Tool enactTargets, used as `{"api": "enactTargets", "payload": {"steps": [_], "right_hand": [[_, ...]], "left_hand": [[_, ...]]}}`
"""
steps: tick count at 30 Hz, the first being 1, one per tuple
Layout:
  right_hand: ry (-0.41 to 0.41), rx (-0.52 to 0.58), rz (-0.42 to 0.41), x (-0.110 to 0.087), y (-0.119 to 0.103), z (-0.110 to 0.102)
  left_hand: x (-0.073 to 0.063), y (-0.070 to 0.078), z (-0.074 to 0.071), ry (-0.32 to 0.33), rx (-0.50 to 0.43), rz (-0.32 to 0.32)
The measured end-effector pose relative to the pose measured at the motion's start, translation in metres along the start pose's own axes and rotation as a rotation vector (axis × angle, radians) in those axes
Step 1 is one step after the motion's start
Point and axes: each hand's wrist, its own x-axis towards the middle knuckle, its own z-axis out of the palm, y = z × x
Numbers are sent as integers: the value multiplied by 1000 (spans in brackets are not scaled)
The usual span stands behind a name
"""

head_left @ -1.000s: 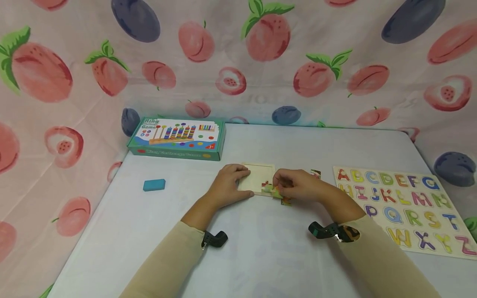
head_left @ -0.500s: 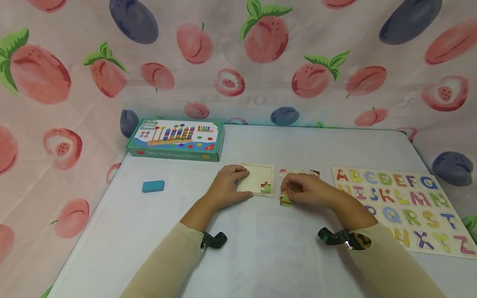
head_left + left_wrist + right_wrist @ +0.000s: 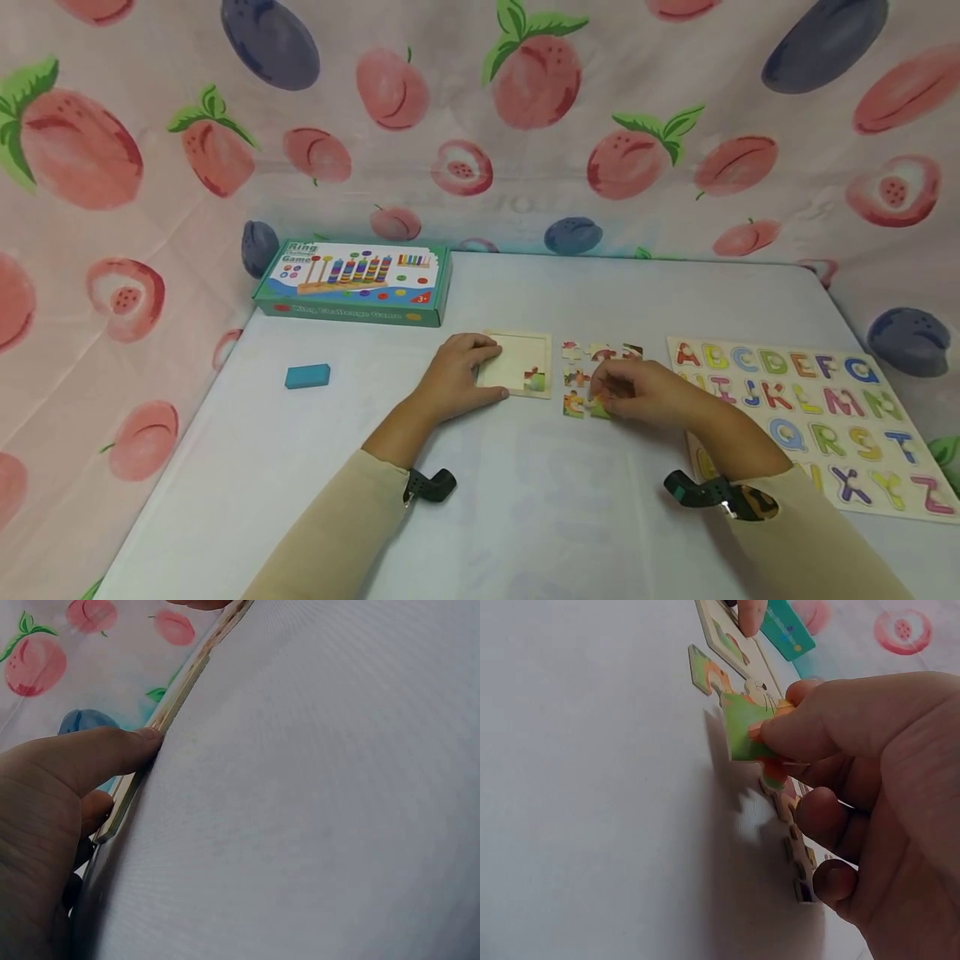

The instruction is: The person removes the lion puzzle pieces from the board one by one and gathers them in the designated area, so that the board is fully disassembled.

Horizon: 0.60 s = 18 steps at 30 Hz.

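My left hand (image 3: 453, 371) holds a small square wooden puzzle tray (image 3: 513, 354), thumb along its near edge and fingers at its left side. In the left wrist view the thumb presses on the tray's edge (image 3: 184, 686). A single green-and-red puzzle piece (image 3: 535, 381) lies in the tray's near right corner. To the right of the tray, my right hand (image 3: 652, 392) pinches a mostly green puzzle piece (image 3: 746, 727) between thumb and forefinger, tilted above the white table. Several loose picture pieces (image 3: 574, 377) lie around it, some partly hidden by the hand.
An alphabet puzzle board (image 3: 810, 396) lies at the right, partly under my right forearm. The green Ring Challenge Game box (image 3: 352, 283) stands at the back left. A blue block (image 3: 307, 376) lies left of my left hand. A fruit-print cloth (image 3: 525, 167) hangs behind.
My right hand has moved right, from the tray's near right corner to among the loose pieces, uncovering several of them. The left hand stays on the tray.
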Motion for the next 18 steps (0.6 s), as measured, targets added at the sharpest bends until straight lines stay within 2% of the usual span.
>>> {"api": "enactTargets", "payload": {"steps": [12, 18], "right_hand": [[-2, -4, 19, -5, 2, 2], [32, -64, 7, -5, 2, 5]], "left_hand": [[-1, 0, 0, 1, -14, 5], [0, -1, 1, 5, -13, 5]]}}
